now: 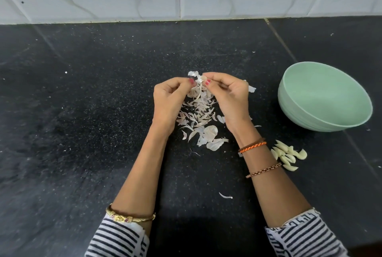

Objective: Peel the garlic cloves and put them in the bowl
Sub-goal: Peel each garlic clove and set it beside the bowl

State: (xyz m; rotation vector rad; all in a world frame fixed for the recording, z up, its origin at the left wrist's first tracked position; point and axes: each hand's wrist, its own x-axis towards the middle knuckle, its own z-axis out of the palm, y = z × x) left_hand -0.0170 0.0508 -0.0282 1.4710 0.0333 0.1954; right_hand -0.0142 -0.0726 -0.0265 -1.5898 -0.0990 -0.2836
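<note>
Fingers (193, 82) of my left hand (170, 99) and right hand (229, 95) both pinch one garlic clove (201, 80) above the peel pile (199, 116), peeled cloves (288, 154) at 4 o'clock on the worktop (82, 112), bowl (324, 95) at 3 o'clock.

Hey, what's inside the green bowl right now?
The part of the green bowl that shows is bare, with no garlic in it. Its near wall hides the lowest near part of the inside. The peeled cloves lie on the counter in front of the bowl.
</note>
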